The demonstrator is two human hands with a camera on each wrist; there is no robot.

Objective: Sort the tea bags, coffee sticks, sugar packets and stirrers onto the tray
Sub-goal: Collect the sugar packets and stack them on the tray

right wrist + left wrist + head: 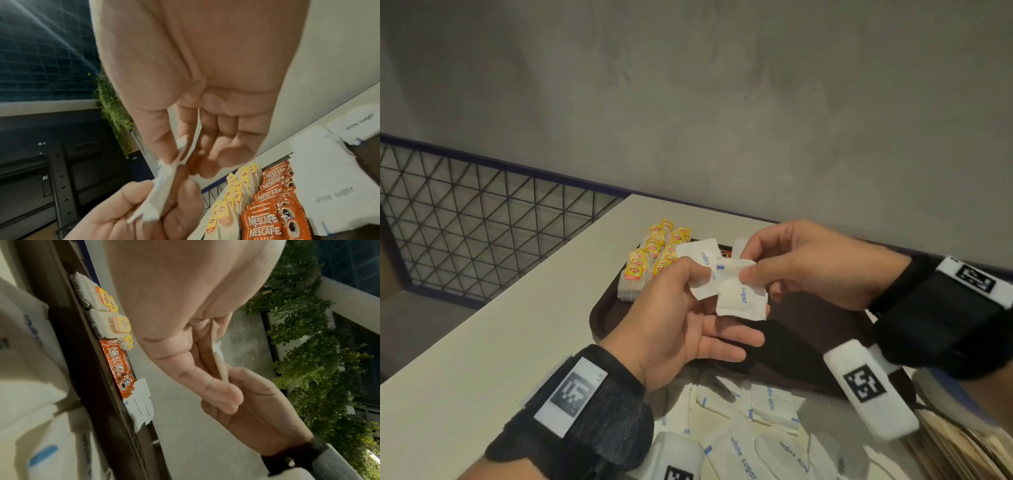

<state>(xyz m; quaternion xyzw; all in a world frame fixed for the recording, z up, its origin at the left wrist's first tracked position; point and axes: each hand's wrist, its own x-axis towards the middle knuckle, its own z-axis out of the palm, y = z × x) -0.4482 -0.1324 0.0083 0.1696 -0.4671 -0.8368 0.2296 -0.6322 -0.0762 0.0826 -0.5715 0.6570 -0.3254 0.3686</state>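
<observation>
Holding two white sugar packets [722,284] above the dark tray [602,313], both hands meet over its middle. The left hand [681,322] lies palm up, thumb pressing the packets against its fingers; the right hand [808,267] pinches the nearer packet's upper edge between thumb and forefinger, its other fingers loosely curled below.

Head view: on the tray's far left corner stand rows of tea bags [654,253] with yellow tags. A loose heap of sugar packets [756,428] lies on the white table [482,342] at the tray's near edge, and a stack of pale wooden stirrers [962,448] sits off the tray's near right corner. The hands hide most of the tray's middle from this view.

Left wrist view: it shows what the head view hides, an orange Nescafe coffee stick [118,368] on the tray just beside the tea bags, with two sugar packets lying flat next to it. The held packets appear edge-on only.

Right wrist view: the coffee sticks [273,211] prove to be a whole overlapping row, lying between the tea bags and a patch of sugar packets on the tray. It also shows the held packets crumpled between the fingertips of both hands.
</observation>
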